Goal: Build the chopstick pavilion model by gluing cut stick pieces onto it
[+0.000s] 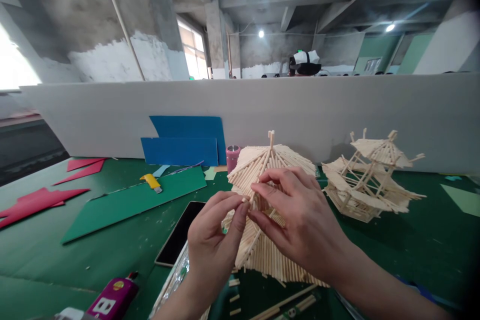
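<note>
A pavilion model [272, 170] of pale wooden sticks, with layered sloping roofs and a short peak, stands right in front of me. My left hand [219, 230] is closed at the model's left side, and its thumb and index finger pinch a short wooden stick [245, 200]. My right hand [296, 210] lies over the front of the model. Its thumb and index finger close around the upper roof's front corner, close to the left fingertips. The palm hides part of both roofs.
A second, more open stick model [369, 180] stands at the right. Leftward lie a phone [178, 235], a green sheet [127, 205], a yellow utility knife [151, 182] and red scraps [35, 203]. Behind are a pink cup [232, 157], blue boards [180, 150] and a white partition [112, 120].
</note>
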The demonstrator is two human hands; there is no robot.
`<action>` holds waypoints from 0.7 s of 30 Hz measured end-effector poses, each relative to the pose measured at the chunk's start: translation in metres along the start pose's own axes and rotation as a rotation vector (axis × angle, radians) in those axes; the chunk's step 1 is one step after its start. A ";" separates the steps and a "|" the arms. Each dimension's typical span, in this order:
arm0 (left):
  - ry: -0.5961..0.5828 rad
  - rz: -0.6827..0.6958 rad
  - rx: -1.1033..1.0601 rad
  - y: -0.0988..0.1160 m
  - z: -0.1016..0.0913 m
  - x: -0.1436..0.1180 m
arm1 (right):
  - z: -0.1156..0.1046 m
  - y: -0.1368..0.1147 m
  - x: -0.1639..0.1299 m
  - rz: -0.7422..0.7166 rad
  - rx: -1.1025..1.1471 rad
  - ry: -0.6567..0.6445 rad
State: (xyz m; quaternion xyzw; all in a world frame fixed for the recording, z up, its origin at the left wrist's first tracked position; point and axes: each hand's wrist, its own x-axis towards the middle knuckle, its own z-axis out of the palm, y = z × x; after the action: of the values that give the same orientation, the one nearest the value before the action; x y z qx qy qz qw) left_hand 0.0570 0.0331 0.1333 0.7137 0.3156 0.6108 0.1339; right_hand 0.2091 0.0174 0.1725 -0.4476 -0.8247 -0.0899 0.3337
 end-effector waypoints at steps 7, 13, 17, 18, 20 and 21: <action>-0.011 0.009 0.032 0.000 -0.002 0.000 | 0.000 0.001 0.000 0.000 -0.002 0.000; -0.016 0.044 0.031 0.000 -0.002 0.002 | 0.000 0.000 0.000 0.004 0.000 -0.001; -0.022 0.050 0.042 -0.001 -0.003 0.002 | 0.000 0.000 0.000 0.000 0.003 -0.006; -0.025 0.048 0.040 -0.001 -0.003 0.001 | 0.000 0.000 0.000 0.000 0.004 -0.011; -0.030 0.041 0.027 -0.002 -0.003 0.001 | 0.000 0.001 0.000 0.000 0.005 -0.012; -0.033 0.039 0.021 -0.002 -0.003 0.001 | -0.001 0.001 0.001 -0.001 0.006 -0.012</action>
State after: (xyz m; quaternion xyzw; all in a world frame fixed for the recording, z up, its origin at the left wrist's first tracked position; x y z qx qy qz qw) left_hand 0.0537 0.0346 0.1340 0.7310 0.3058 0.5981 0.1200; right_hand 0.2100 0.0180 0.1732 -0.4470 -0.8271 -0.0850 0.3300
